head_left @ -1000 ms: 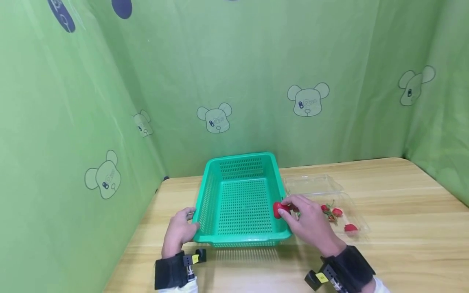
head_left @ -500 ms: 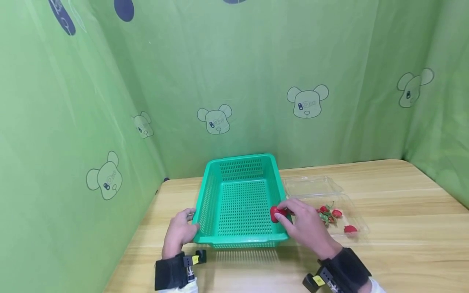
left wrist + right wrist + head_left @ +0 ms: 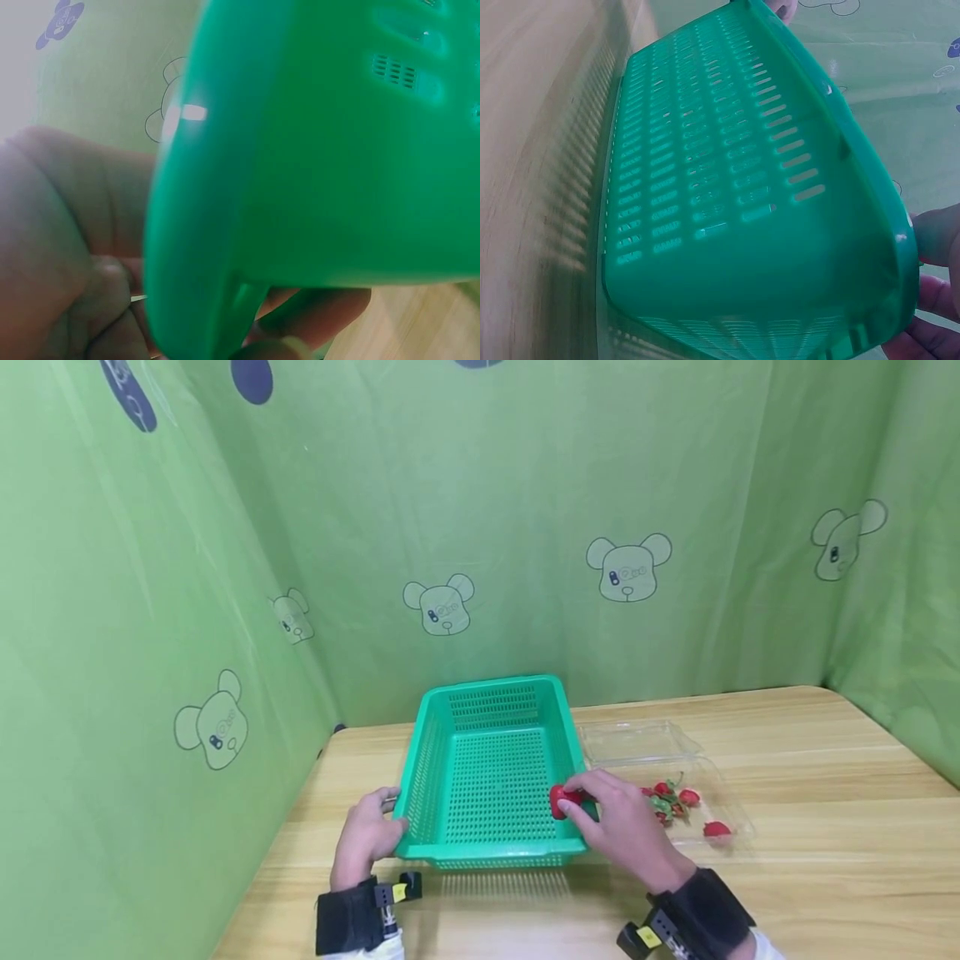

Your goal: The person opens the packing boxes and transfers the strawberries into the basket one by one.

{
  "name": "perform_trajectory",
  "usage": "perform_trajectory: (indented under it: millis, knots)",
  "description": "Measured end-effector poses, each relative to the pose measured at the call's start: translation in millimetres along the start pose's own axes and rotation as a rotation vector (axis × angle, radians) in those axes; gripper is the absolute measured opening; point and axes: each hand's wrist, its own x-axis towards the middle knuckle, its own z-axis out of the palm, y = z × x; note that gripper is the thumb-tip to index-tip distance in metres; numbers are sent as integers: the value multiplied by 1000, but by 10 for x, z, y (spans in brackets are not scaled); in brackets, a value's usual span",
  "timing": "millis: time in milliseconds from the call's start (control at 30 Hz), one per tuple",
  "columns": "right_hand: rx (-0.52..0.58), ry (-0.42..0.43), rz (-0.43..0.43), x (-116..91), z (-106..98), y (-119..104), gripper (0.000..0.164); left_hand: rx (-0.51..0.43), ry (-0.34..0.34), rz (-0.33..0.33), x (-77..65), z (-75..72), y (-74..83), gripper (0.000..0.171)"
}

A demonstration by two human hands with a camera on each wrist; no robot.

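Note:
A green perforated plastic basket [image 3: 495, 785] stands on the wooden table in the head view. My left hand [image 3: 367, 837] grips its rim at the near left corner, the thumb on top; in the left wrist view, fingers [image 3: 322, 319] curl below that rim. Over the near right corner, my right hand [image 3: 626, 822] pinches a red strawberry [image 3: 558, 802] between thumb and fingers, above the basket's inside. The right wrist view shows mostly the basket's outer wall [image 3: 825, 255], with right-hand fingers at the rim and the strawberry hidden.
Right of the basket lies an open clear plastic clamshell [image 3: 720, 785]. Several strawberries [image 3: 688, 797] with green leaves and stems are in it, and one strawberry [image 3: 717, 829] sits apart near its front. A green curtain [image 3: 510, 510] hangs behind the wooden table [image 3: 825, 827].
My right hand has moved slightly left and down with the strawberry, farther over the basket. The left hand keeps its grip on the rim, and the basket has stayed put.

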Motion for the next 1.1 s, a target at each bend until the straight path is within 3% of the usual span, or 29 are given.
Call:
perform_trajectory:
  millis: [700, 1100]
  knots:
    - [25, -54, 43, 6, -73, -12, 18, -24, -9, -20, 15, -4, -4, 52]
    - [33, -89, 122, 17, -149, 73, 20, -20, -7, -13, -7, -5, 16, 53]
